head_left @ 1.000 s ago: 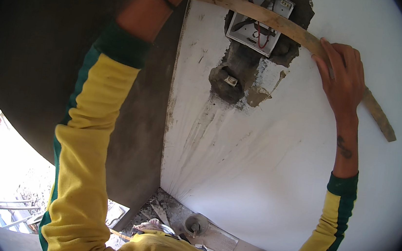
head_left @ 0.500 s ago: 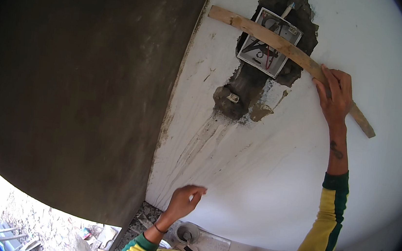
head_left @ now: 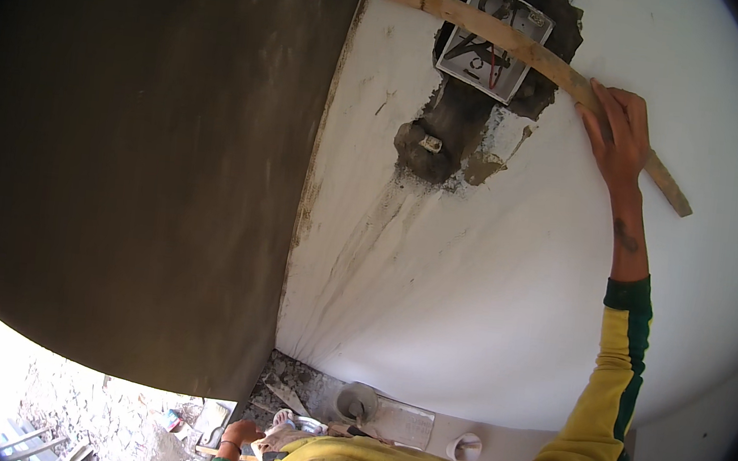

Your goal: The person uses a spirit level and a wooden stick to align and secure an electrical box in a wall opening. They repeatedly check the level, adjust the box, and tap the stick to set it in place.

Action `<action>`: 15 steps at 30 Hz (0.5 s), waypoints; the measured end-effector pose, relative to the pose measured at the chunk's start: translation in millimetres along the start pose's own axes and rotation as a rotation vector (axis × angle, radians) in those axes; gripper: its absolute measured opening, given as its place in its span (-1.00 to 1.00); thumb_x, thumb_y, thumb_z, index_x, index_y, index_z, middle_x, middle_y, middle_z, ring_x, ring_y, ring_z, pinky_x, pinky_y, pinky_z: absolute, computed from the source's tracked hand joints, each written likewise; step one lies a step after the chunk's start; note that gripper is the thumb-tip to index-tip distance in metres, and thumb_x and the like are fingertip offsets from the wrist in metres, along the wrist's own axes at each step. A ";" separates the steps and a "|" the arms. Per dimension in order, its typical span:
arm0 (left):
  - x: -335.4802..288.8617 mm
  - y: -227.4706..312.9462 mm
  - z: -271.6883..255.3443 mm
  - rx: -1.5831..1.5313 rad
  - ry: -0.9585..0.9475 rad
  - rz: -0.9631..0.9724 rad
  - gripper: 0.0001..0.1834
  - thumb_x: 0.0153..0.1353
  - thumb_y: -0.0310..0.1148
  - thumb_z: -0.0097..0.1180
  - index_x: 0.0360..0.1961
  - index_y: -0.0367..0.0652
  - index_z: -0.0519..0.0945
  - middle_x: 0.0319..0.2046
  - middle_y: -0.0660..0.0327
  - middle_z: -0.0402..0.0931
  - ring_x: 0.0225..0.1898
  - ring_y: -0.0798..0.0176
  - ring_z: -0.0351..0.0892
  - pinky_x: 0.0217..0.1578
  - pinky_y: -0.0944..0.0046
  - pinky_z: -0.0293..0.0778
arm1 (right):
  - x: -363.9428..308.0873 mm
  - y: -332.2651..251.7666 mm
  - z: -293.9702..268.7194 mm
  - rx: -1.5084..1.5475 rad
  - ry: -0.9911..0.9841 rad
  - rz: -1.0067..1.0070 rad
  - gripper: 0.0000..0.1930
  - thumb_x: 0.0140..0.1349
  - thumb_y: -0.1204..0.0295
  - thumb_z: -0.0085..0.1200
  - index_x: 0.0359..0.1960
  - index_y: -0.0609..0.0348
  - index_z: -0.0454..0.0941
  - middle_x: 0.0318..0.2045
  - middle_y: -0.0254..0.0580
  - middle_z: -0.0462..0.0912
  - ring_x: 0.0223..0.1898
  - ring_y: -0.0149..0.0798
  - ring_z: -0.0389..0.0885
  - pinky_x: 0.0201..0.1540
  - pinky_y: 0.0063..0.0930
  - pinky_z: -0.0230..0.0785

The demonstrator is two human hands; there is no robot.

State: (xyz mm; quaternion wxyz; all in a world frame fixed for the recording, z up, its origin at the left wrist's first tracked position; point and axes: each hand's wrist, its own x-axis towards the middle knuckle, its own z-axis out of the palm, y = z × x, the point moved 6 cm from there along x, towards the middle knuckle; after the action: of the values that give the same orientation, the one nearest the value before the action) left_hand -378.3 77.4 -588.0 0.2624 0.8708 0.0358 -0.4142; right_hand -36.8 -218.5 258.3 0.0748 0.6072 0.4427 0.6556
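My right hand grips a long wooden batten near its right end, fingers over the top edge. The batten lies slantwise across the front of an open white electrical box, its left end by the wall's corner edge. Inside the box are dark cables and a red wire. Dark, rough mortar surrounds the box, which sits in a cut-out in the white wall. Below it a short pipe stub pokes out of a mortar patch. Down by my waist is my left hand, small and partly turned away; its fingers are unclear.
A dark grey wall face fills the left. At the foot of the white wall stand a grey bucket, a flat board and a white cup-like container. Rubble covers bright ground at lower left.
My left hand has dropped from in front of the wall to beside my waist. The box, batten and right hand sit higher in view; my right hand keeps its hold on the batten.
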 end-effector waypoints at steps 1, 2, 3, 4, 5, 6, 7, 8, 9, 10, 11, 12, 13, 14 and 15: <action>0.5 -3.5 2.9 0.010 0.006 -0.069 -0.59 0.38 0.04 0.03 -0.03 0.04 0.76 -0.02 0.15 0.72 0.04 0.00 0.68 0.06 0.05 0.57 | 0.9 -0.8 -0.5 -0.005 -0.012 -0.008 -0.56 0.01 0.46 0.47 0.00 0.14 0.70 -0.23 -0.27 0.60 -0.24 -0.22 0.57 -0.24 -0.36 0.48; 11.2 5.7 6.4 0.091 0.096 0.129 -0.63 0.35 -0.03 0.06 -0.01 0.05 0.73 -0.05 0.15 0.71 0.01 0.00 0.69 0.02 0.05 0.59 | 3.0 -0.9 -0.9 -0.009 -0.024 -0.017 -0.56 0.02 0.45 0.47 0.00 0.14 0.70 -0.22 -0.27 0.60 -0.23 -0.22 0.57 -0.23 -0.35 0.48; 29.6 2.5 25.3 0.168 0.186 0.318 -0.67 0.32 -0.10 0.09 0.01 0.06 0.71 -0.07 0.16 0.71 -0.03 0.01 0.70 -0.02 0.04 0.60 | 4.7 -2.3 1.0 -0.006 -0.033 -0.021 -0.57 0.03 0.45 0.46 0.00 0.14 0.70 -0.21 -0.27 0.60 -0.22 -0.22 0.57 -0.21 -0.34 0.48; 33.0 6.0 40.8 0.250 0.264 0.519 -0.68 0.30 -0.17 0.12 0.02 0.08 0.69 -0.10 0.16 0.70 -0.06 0.02 0.71 -0.06 0.04 0.62 | 4.8 -1.9 -1.3 -0.025 -0.053 -0.017 -0.57 0.05 0.45 0.45 0.00 0.15 0.69 -0.20 -0.28 0.60 -0.21 -0.22 0.57 -0.19 -0.33 0.47; 29.1 11.8 44.9 0.140 0.294 0.506 -0.71 0.23 -0.25 0.13 -0.04 0.03 0.66 -0.18 0.18 0.69 -0.11 0.03 0.71 -0.12 0.11 0.62 | 2.8 -2.1 -1.4 -0.038 -0.070 -0.008 -0.58 0.06 0.44 0.44 0.01 0.15 0.68 -0.19 -0.28 0.60 -0.19 -0.21 0.57 -0.18 -0.32 0.47; 38.6 8.7 62.5 0.174 0.274 0.510 -0.72 0.23 -0.26 0.13 -0.05 0.02 0.67 -0.18 0.18 0.69 -0.11 0.04 0.71 -0.11 0.12 0.62 | 2.1 -2.2 -7.3 -0.062 -0.092 -0.006 -0.58 0.08 0.44 0.43 0.01 0.15 0.68 -0.18 -0.28 0.59 -0.18 -0.21 0.57 -0.16 -0.31 0.47; 57.4 4.1 82.3 0.206 0.262 0.509 -0.73 0.23 -0.27 0.13 -0.06 0.02 0.67 -0.18 0.17 0.69 -0.11 0.04 0.71 -0.11 0.13 0.61 | -1.4 -4.3 -14.1 -0.061 -0.096 0.018 -0.59 0.09 0.44 0.42 0.02 0.15 0.67 -0.18 -0.27 0.59 -0.17 -0.20 0.56 -0.15 -0.30 0.47; 67.6 6.1 89.7 0.241 0.254 0.512 -0.74 0.23 -0.29 0.13 -0.06 0.01 0.68 -0.18 0.17 0.69 -0.11 0.04 0.70 -0.11 0.14 0.61 | -6.7 -7.6 -25.0 -0.065 -0.098 0.038 -0.59 0.11 0.44 0.41 0.02 0.16 0.66 -0.17 -0.26 0.59 -0.16 -0.19 0.56 -0.14 -0.29 0.46; 65.8 8.0 87.9 0.133 0.301 0.515 -0.75 0.22 -0.29 0.13 -0.10 0.01 0.69 -0.20 0.16 0.70 -0.11 0.03 0.71 -0.12 0.13 0.61 | -10.2 -13.3 -34.9 -0.063 -0.092 0.055 -0.60 0.12 0.44 0.40 0.03 0.16 0.65 -0.17 -0.25 0.58 -0.14 -0.17 0.56 -0.13 -0.28 0.46; 65.3 10.8 85.4 0.026 0.349 0.526 -0.77 0.20 -0.29 0.13 -0.13 0.02 0.70 -0.22 0.14 0.71 -0.11 0.03 0.71 -0.14 0.12 0.62 | -18.6 -19.8 -46.6 -0.033 -0.108 0.100 -0.59 0.12 0.46 0.40 0.03 0.18 0.65 -0.17 -0.21 0.57 -0.15 -0.15 0.56 -0.14 -0.27 0.46; 57.8 14.6 82.8 -0.014 0.423 0.517 -0.78 0.18 -0.30 0.13 -0.17 0.02 0.71 -0.24 0.12 0.72 -0.15 -0.01 0.72 -0.18 0.08 0.63 | -36.0 -28.6 -59.5 -0.003 -0.130 0.149 -0.59 0.12 0.48 0.39 0.03 0.19 0.64 -0.17 -0.17 0.57 -0.15 -0.13 0.56 -0.14 -0.27 0.46; 47.8 13.8 80.1 -0.056 0.501 0.497 -0.79 0.15 -0.31 0.13 -0.21 0.03 0.72 -0.27 0.10 0.72 -0.18 -0.04 0.73 -0.22 0.05 0.65 | -57.5 -39.6 -66.2 0.043 -0.194 0.216 -0.59 0.10 0.49 0.40 0.03 0.20 0.64 -0.16 -0.14 0.56 -0.15 -0.12 0.55 -0.14 -0.27 0.46; 41.1 11.7 82.2 0.005 0.514 0.462 -0.79 0.14 -0.32 0.15 -0.20 0.03 0.71 -0.27 0.10 0.72 -0.18 -0.04 0.73 -0.22 0.04 0.65 | -80.8 -53.8 -74.3 0.087 -0.262 0.278 -0.58 0.09 0.51 0.41 0.02 0.22 0.64 -0.15 -0.11 0.55 -0.16 -0.10 0.55 -0.15 -0.26 0.46; 34.4 9.4 84.0 0.066 0.525 0.428 -0.79 0.14 -0.32 0.16 -0.20 0.04 0.71 -0.28 0.11 0.72 -0.18 -0.03 0.73 -0.22 0.04 0.65 | -109.1 -69.7 -80.2 0.157 -0.345 0.354 -0.55 0.04 0.53 0.42 0.02 0.23 0.64 -0.13 -0.09 0.53 -0.17 -0.09 0.55 -0.17 -0.25 0.46; 29.0 7.8 86.5 0.121 0.544 0.387 -0.79 0.13 -0.32 0.18 -0.20 0.04 0.71 -0.28 0.12 0.72 -0.18 -0.02 0.73 -0.23 0.03 0.65 | -136.7 -88.7 -82.5 0.302 -0.409 0.438 -0.53 0.01 0.52 0.44 0.03 0.23 0.63 -0.14 -0.10 0.52 -0.19 -0.08 0.54 -0.19 -0.26 0.47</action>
State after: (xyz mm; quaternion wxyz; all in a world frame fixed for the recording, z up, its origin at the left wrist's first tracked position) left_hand -417.9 24.1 -651.1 0.2650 0.9540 -0.0862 -0.1105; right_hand -112.6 -292.9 109.7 -0.0716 0.8112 0.3697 0.4475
